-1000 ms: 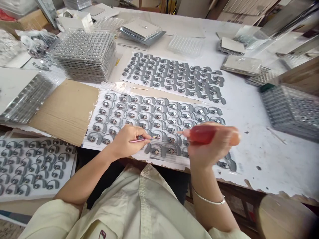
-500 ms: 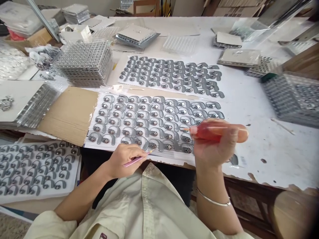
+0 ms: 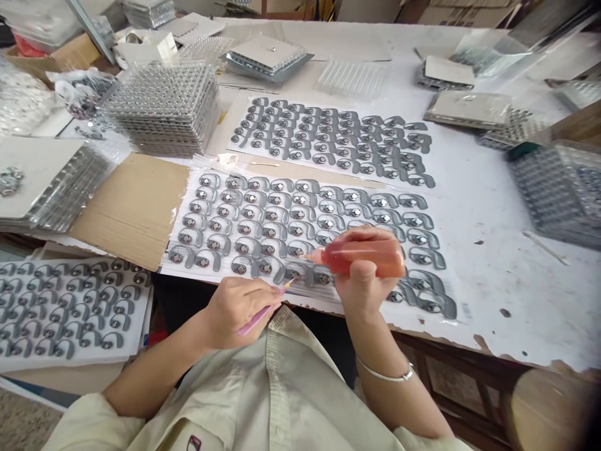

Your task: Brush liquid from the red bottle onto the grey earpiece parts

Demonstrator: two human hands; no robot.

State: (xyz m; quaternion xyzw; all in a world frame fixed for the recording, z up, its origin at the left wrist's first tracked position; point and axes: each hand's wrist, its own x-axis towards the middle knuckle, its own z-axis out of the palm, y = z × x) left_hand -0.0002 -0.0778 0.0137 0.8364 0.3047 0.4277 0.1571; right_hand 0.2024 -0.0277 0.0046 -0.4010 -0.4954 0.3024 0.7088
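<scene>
Left grip (image 3: 237, 313) pinching a slim pink-handled applicator (image 3: 260, 319) at the near edge of the white sheet of grey hook-shaped parts (image 3: 174, 233): light, thin, best held near its tip. Right grip (image 3: 364, 279) wrapped around a soft, light orange-red squeeze bottle (image 3: 370, 254) above that sheet, best held mid-body.

Translucent red squeeze bottle (image 3: 373, 255), nozzle tilted down-left over gray hook-shaped parts (image 3: 241, 248) (pink-handled pick (image 3: 258, 321) just beside)

This is a small workshop, as is shown by the worn white counter (image 3: 498, 300), which is covered with sheets of grey parts (image 3: 300, 216) set out in rows, with stacked plastic trays (image 3: 162, 109) and flattened cardboard (image 3: 131, 210) placed around them.
</scene>
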